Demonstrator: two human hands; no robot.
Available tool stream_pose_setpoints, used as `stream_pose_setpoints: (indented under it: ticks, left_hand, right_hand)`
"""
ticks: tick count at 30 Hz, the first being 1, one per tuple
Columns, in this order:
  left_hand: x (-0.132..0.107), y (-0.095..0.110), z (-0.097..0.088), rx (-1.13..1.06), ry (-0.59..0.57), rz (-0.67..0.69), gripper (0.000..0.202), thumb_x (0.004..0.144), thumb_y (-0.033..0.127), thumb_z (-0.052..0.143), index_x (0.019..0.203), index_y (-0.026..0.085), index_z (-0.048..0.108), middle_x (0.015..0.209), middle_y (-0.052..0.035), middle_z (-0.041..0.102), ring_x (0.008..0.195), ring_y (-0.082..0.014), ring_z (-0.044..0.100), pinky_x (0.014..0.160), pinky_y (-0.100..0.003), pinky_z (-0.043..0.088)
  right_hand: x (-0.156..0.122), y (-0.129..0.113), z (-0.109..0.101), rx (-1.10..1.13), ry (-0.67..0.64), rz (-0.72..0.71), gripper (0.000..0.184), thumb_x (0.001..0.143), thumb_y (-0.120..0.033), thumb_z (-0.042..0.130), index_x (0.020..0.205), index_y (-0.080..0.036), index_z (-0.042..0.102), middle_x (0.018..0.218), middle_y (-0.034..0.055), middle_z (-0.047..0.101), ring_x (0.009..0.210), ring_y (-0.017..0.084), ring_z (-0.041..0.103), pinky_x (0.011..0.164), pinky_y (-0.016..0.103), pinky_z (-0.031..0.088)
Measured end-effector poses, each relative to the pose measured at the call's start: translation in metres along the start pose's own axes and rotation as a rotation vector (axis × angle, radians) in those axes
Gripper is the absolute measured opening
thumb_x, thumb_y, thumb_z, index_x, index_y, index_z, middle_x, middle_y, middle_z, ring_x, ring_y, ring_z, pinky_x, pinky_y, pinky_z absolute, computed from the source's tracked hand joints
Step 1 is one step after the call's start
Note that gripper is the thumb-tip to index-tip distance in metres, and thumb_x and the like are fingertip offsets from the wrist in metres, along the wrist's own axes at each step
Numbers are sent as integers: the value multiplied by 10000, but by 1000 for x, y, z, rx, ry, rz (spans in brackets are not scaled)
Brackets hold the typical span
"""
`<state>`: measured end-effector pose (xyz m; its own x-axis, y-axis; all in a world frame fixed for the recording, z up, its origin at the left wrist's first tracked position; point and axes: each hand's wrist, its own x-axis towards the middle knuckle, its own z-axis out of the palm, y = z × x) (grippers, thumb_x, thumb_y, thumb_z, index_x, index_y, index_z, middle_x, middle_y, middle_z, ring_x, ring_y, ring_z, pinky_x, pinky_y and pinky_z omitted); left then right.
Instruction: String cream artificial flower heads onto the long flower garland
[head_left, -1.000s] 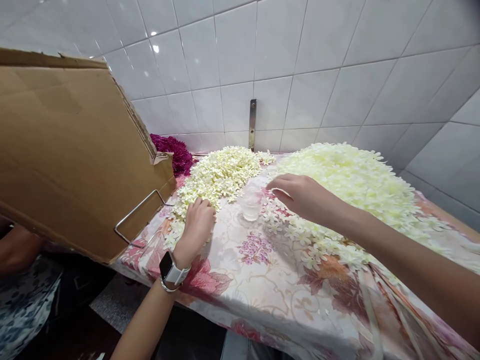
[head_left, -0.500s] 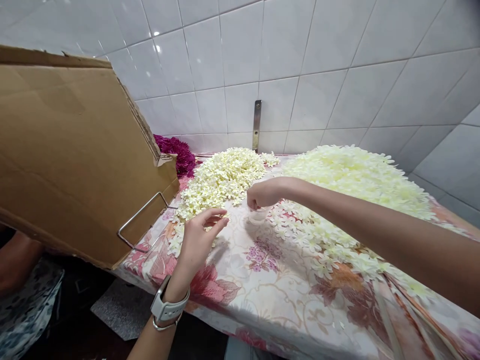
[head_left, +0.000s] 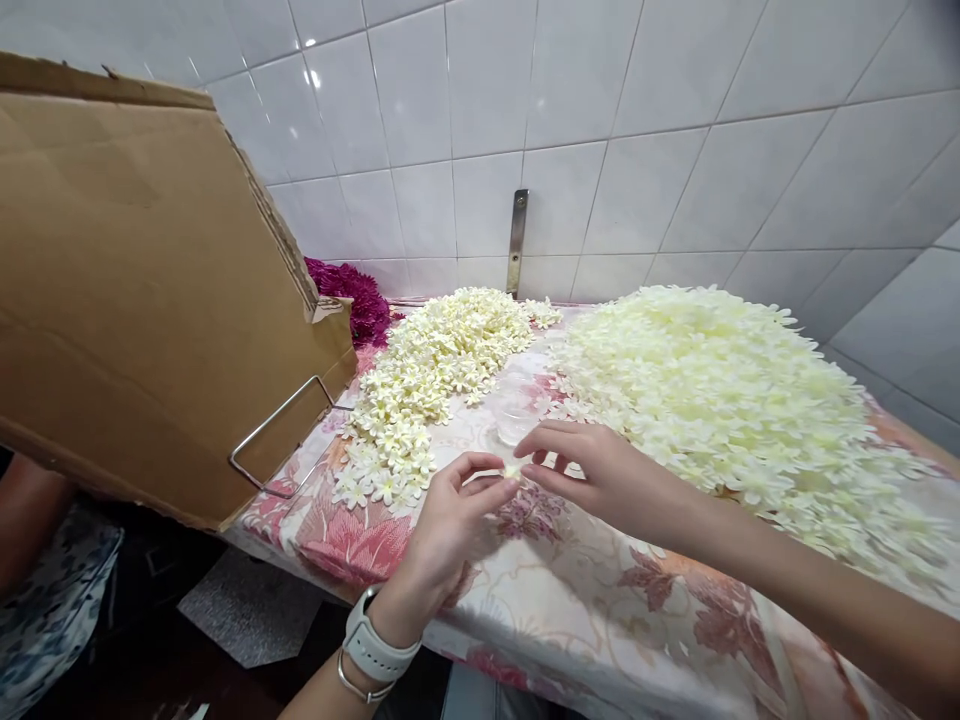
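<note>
"So, what are the hands doing?"

"The left hand (head_left: 457, 515) pinches a small pale flower (head_left: 512, 470) between thumb and fingers. The right hand (head_left: 592, 465) meets it from the other side, thumb and forefinger close together; I can't tell whether they grip it too."

"Why fingertips only?"

"Probably because it's so little; a light pinch leaves most of it reachable for the other hand."

"And just past them?"

"A see-through cup (head_left: 514, 420), right beyond the right fingertips, likely put there to be near both hands. Its contents I can't make out."

"What about the piles?"

"The small pile (head_left: 450, 345) lies beyond the left hand and a bit left. The big pile (head_left: 697, 380) spreads beyond the right forearm, off to the right. Perhaps the gap between them keeps two lots apart."

"Further out?"

"Well left of the left hand, a cardboard sheet (head_left: 150, 280) leans, with a wire frame (head_left: 274, 417) at its lower edge, maybe as a prop. Purple flowers (head_left: 349, 300) show past its far edge. Flowered cloth (head_left: 585, 590) lies under it all."
</note>
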<state>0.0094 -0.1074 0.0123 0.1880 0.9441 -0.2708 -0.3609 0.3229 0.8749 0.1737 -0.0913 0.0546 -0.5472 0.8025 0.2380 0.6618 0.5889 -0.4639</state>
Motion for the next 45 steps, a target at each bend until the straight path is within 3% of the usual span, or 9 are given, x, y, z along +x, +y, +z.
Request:
stream_pose_setpoints:
  ticks: [5,10,14,19,23,34,38,41,45]
  left_hand:
    - [-2,-12,7,80,7,11,397,526,270,820,809,161,564,570,32,621,534,-99,596,559,-199,446]
    - [-4,-25,9,-4,48,85,365,638,307,754,915,174,557,957,-42,654,707,-121,651,663,-233,489]
    - [-6,-31,9,83,62,152,337,726,293,681,1008,194,524,1179,-81,570,854,-136,638,753,-252,498]
    - [-9,-37,9,225,14,226,392,824,293,564,1182,232,417,1130,-95,591,953,-195,634,842,-341,499]
    - [-11,-44,8,329,192,420,347,841,275,527,1171,241,423,1196,-96,531,1116,-200,551,904,-336,472]
    - [-10,-46,6,386,218,419,313,861,275,492,1166,219,447,1089,-85,563,1058,-177,547,885,-308,454]
    - [-10,-46,6,393,230,427,298,857,273,496,1148,220,462,1053,-77,570,1037,-176,550,872,-303,454]
    - [-10,-46,6,390,237,419,288,853,284,502,1133,224,465,1053,-71,567,1028,-173,546,863,-299,450]
    - [-9,-46,6,384,240,407,279,847,309,508,1113,231,474,1052,-64,569,1023,-177,542,859,-302,442]
  right_hand:
    - [-24,17,21,17,180,-189,164,875,-212,481,989,-191,596,960,110,665,851,198,645,699,311,526]
    - [-34,22,44,-34,188,-174,157,893,-141,420,969,-167,554,889,112,657,777,196,646,627,300,525]
    - [-39,25,57,-106,171,-195,313,864,-89,423,1174,-113,460,945,155,644,827,222,638,659,334,539]
    - [-42,30,64,-236,192,-194,387,851,-50,347,1232,-72,411,899,167,625,800,244,612,637,365,531]
    - [-43,33,61,-206,198,-3,246,923,-184,303,1056,-133,504,884,146,630,746,219,614,613,325,490]
    - [-37,35,38,-113,203,226,418,926,-310,295,525,-213,362,454,-11,463,426,123,464,467,247,318]
    - [-37,37,41,-95,284,200,288,910,-254,286,855,-180,559,706,74,643,632,189,602,570,279,434]
    - [-37,38,43,-38,263,199,383,896,-218,277,1228,-112,437,763,93,657,635,199,612,585,299,458]
    - [-38,38,40,-13,205,281,318,904,-230,288,1114,-131,504,629,36,612,522,173,563,506,263,398]
